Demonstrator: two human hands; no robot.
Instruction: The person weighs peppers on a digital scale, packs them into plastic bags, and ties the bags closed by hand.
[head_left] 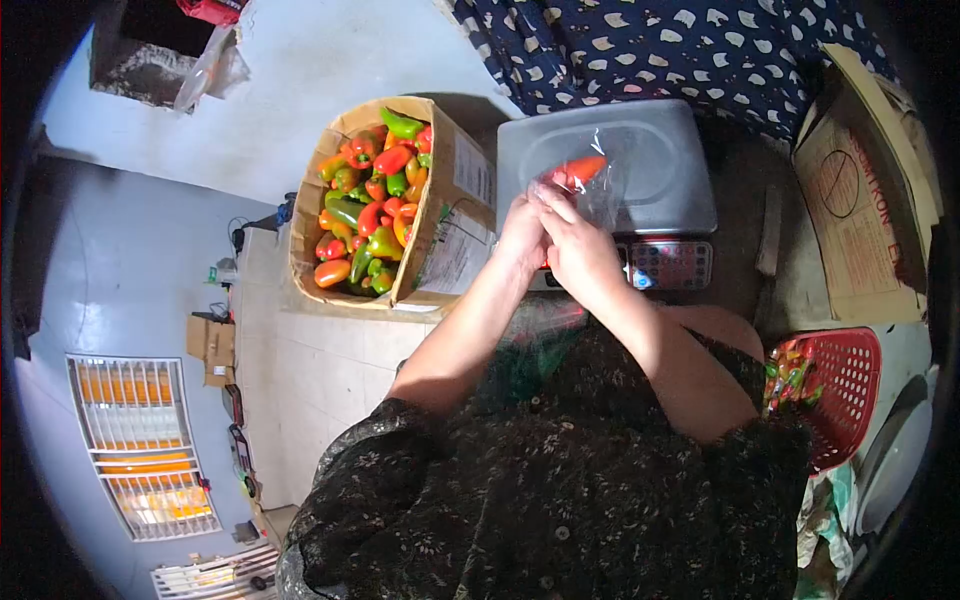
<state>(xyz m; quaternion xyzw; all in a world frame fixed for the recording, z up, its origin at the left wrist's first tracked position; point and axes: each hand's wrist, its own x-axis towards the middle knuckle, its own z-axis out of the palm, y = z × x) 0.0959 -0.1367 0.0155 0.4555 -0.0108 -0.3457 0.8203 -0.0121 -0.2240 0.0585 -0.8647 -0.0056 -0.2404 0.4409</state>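
Note:
Over the near edge of a grey scale (660, 190), my left hand (522, 228) and my right hand (582, 248) meet, fingers pressed together. They grip the gathered end of a clear plastic bag (606, 195). Inside the bag lies a red-orange pepper (583, 170), pointing up and to the right. Below the scale plate, the button panel (672, 265) shows to the right of my right hand. On the left of the scale stands an open cardboard box (415, 270) full of red, green and orange peppers (370, 215).
A red basket (850, 400) with bagged peppers (790, 375) stands at the right. Behind it is another cardboard box (865, 210). Dark patterned cloth (660, 50) hangs beyond the scale. A barred window (145, 445) is at the far left.

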